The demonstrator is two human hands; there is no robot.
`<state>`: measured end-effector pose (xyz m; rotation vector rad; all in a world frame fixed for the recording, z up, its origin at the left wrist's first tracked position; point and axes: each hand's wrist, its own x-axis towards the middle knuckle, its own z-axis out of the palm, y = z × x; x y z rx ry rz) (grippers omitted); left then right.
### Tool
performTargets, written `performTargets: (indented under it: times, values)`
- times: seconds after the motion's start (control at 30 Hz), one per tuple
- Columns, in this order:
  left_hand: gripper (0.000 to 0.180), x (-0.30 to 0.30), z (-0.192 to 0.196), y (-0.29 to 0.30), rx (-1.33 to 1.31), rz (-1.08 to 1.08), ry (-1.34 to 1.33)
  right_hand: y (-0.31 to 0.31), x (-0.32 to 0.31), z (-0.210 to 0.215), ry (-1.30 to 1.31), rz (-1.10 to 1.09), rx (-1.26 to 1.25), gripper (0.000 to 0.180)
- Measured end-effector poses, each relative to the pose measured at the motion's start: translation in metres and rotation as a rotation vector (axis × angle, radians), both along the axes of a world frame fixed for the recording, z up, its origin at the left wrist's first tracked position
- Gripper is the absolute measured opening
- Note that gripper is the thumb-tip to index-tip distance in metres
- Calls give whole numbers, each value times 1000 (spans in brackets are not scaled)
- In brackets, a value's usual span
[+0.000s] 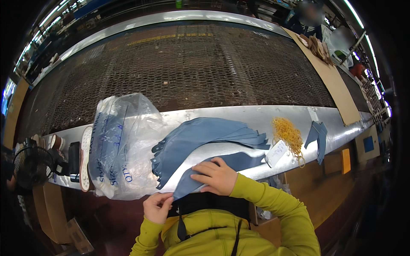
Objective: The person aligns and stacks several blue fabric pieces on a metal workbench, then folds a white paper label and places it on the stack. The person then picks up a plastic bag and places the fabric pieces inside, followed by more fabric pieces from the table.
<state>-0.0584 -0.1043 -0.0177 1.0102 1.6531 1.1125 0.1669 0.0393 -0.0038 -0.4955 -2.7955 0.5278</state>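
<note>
My left hand (157,208) pinches the near left tip of a curved blue-grey cut piece (184,184), which looks like leather or fabric, at the table's front edge. Across the middle of that same piece lies my right hand (216,176), its fingers stretched out and slightly apart. Just beyond, a fanned stack of matching blue-grey pieces (192,132) rests on the metal table edge (179,116). To the right are a heap of yellow rubber bands (287,131), a white tag (276,153) and a few smaller blue-grey pieces (317,138).
A clear plastic bag (128,158) with handwriting lies left of the stack, beside a pale-soled shoe (86,158). A black fan (34,166) stands farther left. Dark metal mesh (179,68) spans beyond the edge. Cardboard (329,81) and people are at far right.
</note>
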Motion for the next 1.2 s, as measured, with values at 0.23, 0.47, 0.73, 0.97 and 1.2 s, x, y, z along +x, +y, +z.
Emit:
performTargets:
  times: [0.23, 0.47, 0.73, 0.97, 1.2]
  values:
    - [12, -2, 8, 7, 77, -37, 259, -5, 62, 6, 41, -650, -3, 61]
    - [12, 8, 5, 14, 69, 13, 194, -17, 99, 14, -102, -1032, -441, 56]
    - [16, 8, -4, 13, 63, 84, 96, -12, 106, 5, -15, -953, -320, 47]
    - [13, 7, -2, 11, 118, 95, 198, -16, 95, 7, 66, -1010, -225, 48]
    - [20, 6, 10, 14, 168, 188, 322, -19, 73, 19, 23, -636, 97, 48]
